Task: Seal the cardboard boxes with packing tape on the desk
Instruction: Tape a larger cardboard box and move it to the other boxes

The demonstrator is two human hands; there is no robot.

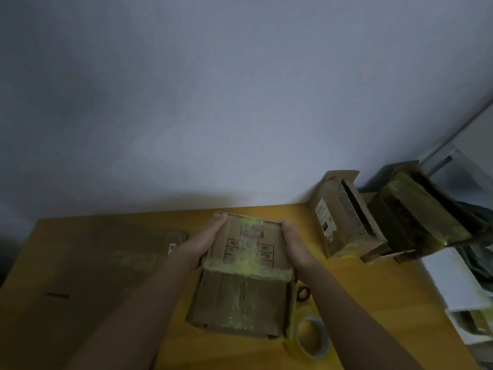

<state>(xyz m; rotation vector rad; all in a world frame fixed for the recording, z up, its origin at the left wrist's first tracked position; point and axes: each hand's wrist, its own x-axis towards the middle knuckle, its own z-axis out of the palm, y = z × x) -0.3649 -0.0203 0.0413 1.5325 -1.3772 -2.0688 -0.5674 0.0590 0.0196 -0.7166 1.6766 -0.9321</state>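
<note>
1. While both hands hold the cardboard box [245, 244] at the middle of the worktop [360, 303], the left hand [205, 241] has its grip on the left side and the right hand [294, 244] on the right side.
2. Free worktop lies at the left; two open boxes [344, 217] crowd the right far corner.
3. Glossy yellowish tape crosses the box; a tape roll [312, 337] lies just beside its near right corner.

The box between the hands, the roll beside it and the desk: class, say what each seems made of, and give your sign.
Box: brown cardboard, matt, with printed panels; glossy yellowish strips look like plastic tape. Roll: probably plastic packing tape, ring-shaped, shiny edge. Desk: smooth orange-yellow top, maybe laminate or varnished wood; no grain shows in dim light.
</note>
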